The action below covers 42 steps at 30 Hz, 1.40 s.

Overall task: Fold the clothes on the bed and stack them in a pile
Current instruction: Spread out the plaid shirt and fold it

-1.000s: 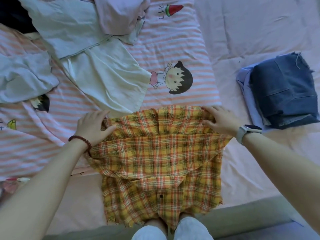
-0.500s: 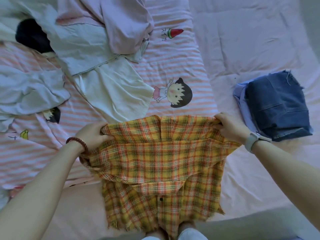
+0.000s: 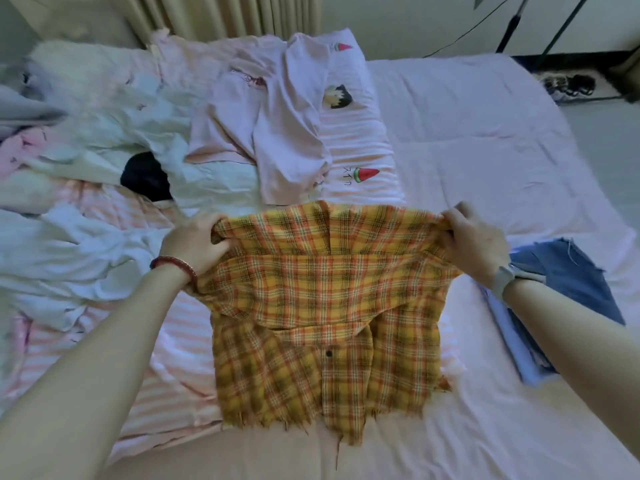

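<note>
A heap of pale clothes [image 3: 104, 188] was noted on the left of the bed [image 3: 485, 140], with a pink top [image 3: 277, 133] lying beside it on the striped quilt [image 3: 360, 147]. The left hand [image 3: 194, 242], a bead bracelet [image 3: 175, 266] at its wrist, was seen gripping the left upper corner of the plaid shirt [image 3: 322, 306]. The shirt was held raised along its top edge at the middle of the bed, its frayed hem resting on the sheet. The right hand [image 3: 474, 244], with a watch [image 3: 502, 280] at its wrist, was seen pinching the right upper corner. Folded denim [image 3: 568, 278] was recorded on a blue garment [image 3: 519, 344] at the right.
</note>
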Each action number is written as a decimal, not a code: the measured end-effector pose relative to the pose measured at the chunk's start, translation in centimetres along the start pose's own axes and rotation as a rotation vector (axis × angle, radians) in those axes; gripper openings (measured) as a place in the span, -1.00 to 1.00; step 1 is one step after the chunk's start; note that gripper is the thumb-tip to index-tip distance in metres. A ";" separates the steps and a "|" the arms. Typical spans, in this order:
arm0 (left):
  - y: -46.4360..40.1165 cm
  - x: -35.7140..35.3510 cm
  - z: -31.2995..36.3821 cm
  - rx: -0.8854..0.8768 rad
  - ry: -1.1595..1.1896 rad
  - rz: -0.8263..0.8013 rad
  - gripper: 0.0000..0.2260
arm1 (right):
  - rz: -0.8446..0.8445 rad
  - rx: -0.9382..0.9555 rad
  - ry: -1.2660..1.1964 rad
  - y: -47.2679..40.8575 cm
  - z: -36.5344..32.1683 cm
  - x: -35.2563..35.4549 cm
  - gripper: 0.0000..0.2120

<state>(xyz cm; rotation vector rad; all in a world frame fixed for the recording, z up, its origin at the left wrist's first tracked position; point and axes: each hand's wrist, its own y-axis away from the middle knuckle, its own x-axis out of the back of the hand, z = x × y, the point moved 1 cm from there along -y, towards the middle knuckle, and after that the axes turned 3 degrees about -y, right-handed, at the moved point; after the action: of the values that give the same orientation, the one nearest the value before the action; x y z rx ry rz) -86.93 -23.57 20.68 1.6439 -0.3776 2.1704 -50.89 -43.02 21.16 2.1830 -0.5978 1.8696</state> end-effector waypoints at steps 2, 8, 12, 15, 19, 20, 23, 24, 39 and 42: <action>2.0 -1.2 -0.7 -0.005 0.006 -0.045 -0.67 | -0.041 0.030 -0.016 1.8 0.2 -1.1 -0.80; 11.3 -4.8 -1.7 -0.329 -0.034 0.045 -0.55 | -0.089 0.231 -0.102 9.7 1.2 -3.3 -0.86; 17.7 -7.6 -2.9 -0.456 -0.069 -0.033 -0.41 | -0.148 0.356 -0.039 16.0 2.3 -4.9 -0.77; 20.8 -9.5 -3.2 -0.471 -0.127 -0.142 -0.45 | -0.227 0.385 0.031 19.3 2.9 -6.2 -0.78; 23.3 -11.7 -3.0 -0.392 -0.132 -0.307 -0.57 | -0.397 0.306 0.131 21.6 3.0 -8.1 -0.66; 23.6 -12.3 -3.0 -0.353 -0.137 -0.384 -0.62 | -0.466 0.254 0.154 21.9 3.0 -8.5 -0.65; 23.7 -13.1 -2.9 -0.127 -0.027 -0.477 -0.82 | -0.575 0.100 0.186 22.2 2.2 -9.3 -0.72; 23.5 -13.2 -2.8 -0.077 0.015 -0.431 -0.76 | -0.527 0.090 0.156 22.1 1.9 -9.5 -0.76; 11.8 -15.6 -5.2 0.700 0.404 -0.168 -0.65 | -0.524 -0.011 0.103 15.3 -5.9 -15.7 -0.47; 12.2 -15.7 -5.6 0.679 0.434 0.021 -0.76 | -0.609 -0.030 0.129 14.8 -4.8 -16.8 -0.48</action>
<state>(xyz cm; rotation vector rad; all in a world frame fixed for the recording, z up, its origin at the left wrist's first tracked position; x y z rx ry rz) -93.66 -34.25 4.30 1.3745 0.5229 2.7616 -63.49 -51.51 4.06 1.9082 0.0690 1.6266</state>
